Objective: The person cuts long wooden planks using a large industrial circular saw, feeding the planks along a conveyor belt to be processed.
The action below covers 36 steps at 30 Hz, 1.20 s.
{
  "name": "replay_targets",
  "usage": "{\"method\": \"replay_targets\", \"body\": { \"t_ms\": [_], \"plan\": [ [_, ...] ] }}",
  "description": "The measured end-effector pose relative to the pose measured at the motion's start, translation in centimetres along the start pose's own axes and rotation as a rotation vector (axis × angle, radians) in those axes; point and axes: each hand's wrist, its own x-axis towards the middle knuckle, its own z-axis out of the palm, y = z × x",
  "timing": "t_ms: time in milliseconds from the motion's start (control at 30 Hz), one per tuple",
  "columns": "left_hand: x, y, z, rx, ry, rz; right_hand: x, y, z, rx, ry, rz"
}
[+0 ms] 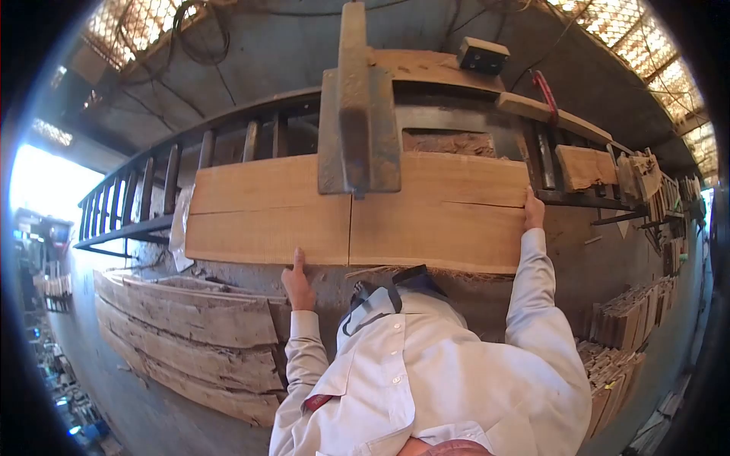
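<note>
A wide wooden plank lies across the machine bed, parted by a dark straight line into a left piece (258,220) and a right piece (441,228). That line runs from under the worn blue-green saw head (359,137) to the near edge. My left hand (299,285) grips the near edge of the left piece, thumb on top and fingers curled below. At the far right end, my right hand (534,210) is closed around the edge of the right piece. Natural cracks show in both pieces. The blade itself is hidden beneath the saw head.
A black roller frame (152,186) extends left. Rough slabs (190,327) are stacked at lower left, and cut boards (635,315) stand in piles at right. Behind the plank are a red clamp (545,95), a dark box (484,56) and an offcut (585,167).
</note>
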Motion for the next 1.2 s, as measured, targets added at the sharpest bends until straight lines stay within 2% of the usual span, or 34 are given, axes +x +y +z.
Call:
{"method": "replay_targets", "body": {
  "t_ms": [100,200,267,333,367,400,467,500,600,700,800,900,1100,1167,1200],
  "plan": [
    [0.0,0.5,4.0,-0.014,-0.016,0.046,6.5,-0.1,1.3,-0.151,-0.012,-0.053],
    [6.5,-2.4,5.3,0.102,-0.056,0.102,11.0,-0.1,1.8,-0.298,-0.086,-0.204],
    [6.2,0.3,6.8,0.419,-0.261,0.197,11.9,-1.9,2.3,-0.177,-0.153,-0.204],
    [5.7,3.5,8.6,0.541,-0.325,0.142,11.3,-5.0,0.9,-0.073,-0.183,-0.412],
    [5.3,4.6,8.9,0.5,-0.282,0.041,11.2,-6.1,0.4,-0.02,-0.205,-0.523],
    [4.9,5.2,8.7,0.462,-0.235,-0.061,10.8,-5.6,0.0,0.028,-0.221,-0.487],
    [5.6,4.5,7.4,0.413,-0.168,-0.046,9.4,-3.8,-1.5,0.132,-0.222,-0.414],
    [6.6,3.5,6.7,0.383,-0.14,-0.038,7.1,-3.4,-2.8,0.099,-0.178,-0.385],
    [12.3,-0.4,2.4,0.088,-0.285,-0.044,1.4,2.7,-4.6,-0.076,-0.103,-0.402],
    [10.5,0.2,6.0,-0.081,-0.151,-0.066,-3.2,4.8,-5.1,-0.244,-0.076,-0.464],
    [10.7,0.6,6.8,-0.094,-0.127,-0.086,-3.9,4.5,-4.3,-0.141,-0.035,-0.556],
    [12.3,-0.1,5.4,-0.053,-0.225,-0.089,-2.3,5.9,-3.1,-0.133,0.058,-0.669],
    [11.8,1.2,7.6,-0.002,-0.154,-0.084,0.8,4.6,-1.4,-0.121,0.1,-0.68],
    [14.3,-0.1,5.7,0.012,-0.123,-0.064,1.0,4.5,-1.0,-0.075,0.097,-0.67],
    [15.1,-0.5,4.9,0.141,-0.176,0.009,1.1,4.4,-0.9,-0.054,0.092,-0.662]
  ]
}}
